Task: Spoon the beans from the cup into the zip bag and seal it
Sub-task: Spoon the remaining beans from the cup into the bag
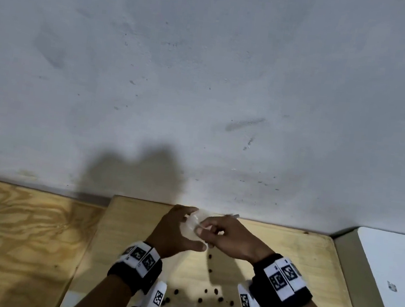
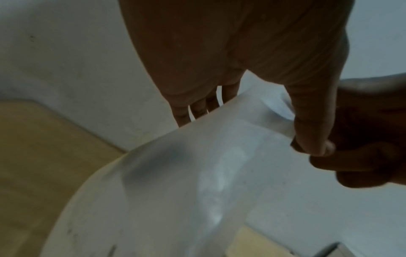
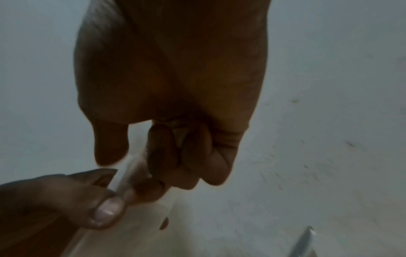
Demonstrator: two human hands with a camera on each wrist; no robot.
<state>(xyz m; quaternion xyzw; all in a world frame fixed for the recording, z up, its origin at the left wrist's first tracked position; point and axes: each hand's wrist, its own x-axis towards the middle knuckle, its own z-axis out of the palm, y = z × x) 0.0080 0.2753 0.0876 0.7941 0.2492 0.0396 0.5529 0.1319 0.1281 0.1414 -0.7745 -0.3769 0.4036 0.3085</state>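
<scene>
Hands, left (image 1: 174,229) and right (image 1: 226,238), each grip pinching crinkled translucent zip bag (image 1: 194,225)

Zip bag (image 1: 194,225) between both hands above board (image 1: 297,267), beans (image 1: 215,291) scattered beneath, wall (image 1: 205,77) behind.

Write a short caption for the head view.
Both hands pinch the clear zip bag above scattered beans.

clear zip bag (image 1: 191,224), dark beans (image 1: 215,291), tan table (image 1: 286,250)
</scene>
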